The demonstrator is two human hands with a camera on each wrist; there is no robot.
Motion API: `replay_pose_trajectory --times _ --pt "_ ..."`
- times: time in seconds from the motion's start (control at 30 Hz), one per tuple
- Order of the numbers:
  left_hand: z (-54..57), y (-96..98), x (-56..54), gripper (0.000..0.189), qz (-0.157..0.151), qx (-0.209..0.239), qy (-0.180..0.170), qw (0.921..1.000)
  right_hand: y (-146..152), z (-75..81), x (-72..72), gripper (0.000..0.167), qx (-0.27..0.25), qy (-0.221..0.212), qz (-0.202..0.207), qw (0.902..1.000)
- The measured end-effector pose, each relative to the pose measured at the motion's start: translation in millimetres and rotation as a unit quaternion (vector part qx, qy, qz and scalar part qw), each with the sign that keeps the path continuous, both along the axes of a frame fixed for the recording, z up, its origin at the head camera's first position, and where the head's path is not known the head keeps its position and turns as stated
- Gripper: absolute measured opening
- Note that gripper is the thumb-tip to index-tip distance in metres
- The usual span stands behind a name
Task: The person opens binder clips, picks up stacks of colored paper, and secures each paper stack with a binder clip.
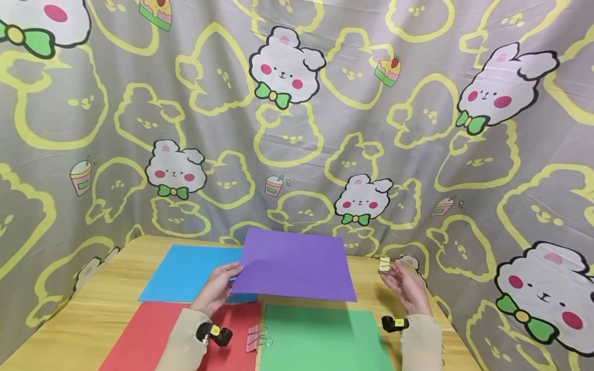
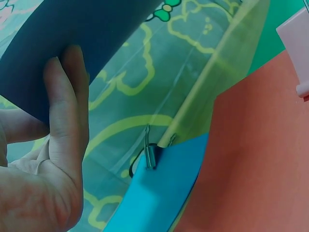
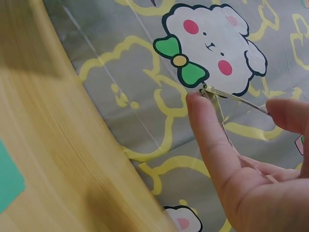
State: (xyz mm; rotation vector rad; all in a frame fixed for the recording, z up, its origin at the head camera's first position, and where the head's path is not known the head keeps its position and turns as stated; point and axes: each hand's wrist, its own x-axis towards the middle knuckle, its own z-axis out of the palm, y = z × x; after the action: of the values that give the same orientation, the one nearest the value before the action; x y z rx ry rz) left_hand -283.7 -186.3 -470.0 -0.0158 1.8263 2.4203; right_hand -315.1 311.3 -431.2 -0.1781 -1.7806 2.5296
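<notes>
A purple sheet of paper [image 1: 294, 265] is raised above the table, its left edge pinched by my left hand [image 1: 215, 289]. The left wrist view shows this sheet [image 2: 96, 34] dark and slightly curved, with the thumb on one side and fingers on the other. Off to the right, my right hand [image 1: 408, 289] pinches a small yellow binder clip [image 1: 384, 264] in the air. The right wrist view has the wire handles of this clip [image 3: 239, 100] between thumb and fingers.
Under and around the purple sheet lie a blue sheet [image 1: 174, 273], a red sheet [image 1: 144, 330] and a green sheet [image 1: 325, 337] on the wooden table [image 1: 111, 273]. A pink binder clip [image 1: 252, 338] sits at the red sheet's right side. A dark binder clip [image 2: 151, 157] grips the blue sheet. Behind hangs a patterned curtain [image 1: 223, 134].
</notes>
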Motion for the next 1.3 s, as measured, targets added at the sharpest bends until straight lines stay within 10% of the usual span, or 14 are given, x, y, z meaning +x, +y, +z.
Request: replay_pose_trajectory --times 1.3 --pt "1.7 0.2 0.9 0.050 0.004 -0.006 -0.005 1.0000 -9.9 11.6 3.4 0.028 -0.047 -0.005 -0.038 0.9982"
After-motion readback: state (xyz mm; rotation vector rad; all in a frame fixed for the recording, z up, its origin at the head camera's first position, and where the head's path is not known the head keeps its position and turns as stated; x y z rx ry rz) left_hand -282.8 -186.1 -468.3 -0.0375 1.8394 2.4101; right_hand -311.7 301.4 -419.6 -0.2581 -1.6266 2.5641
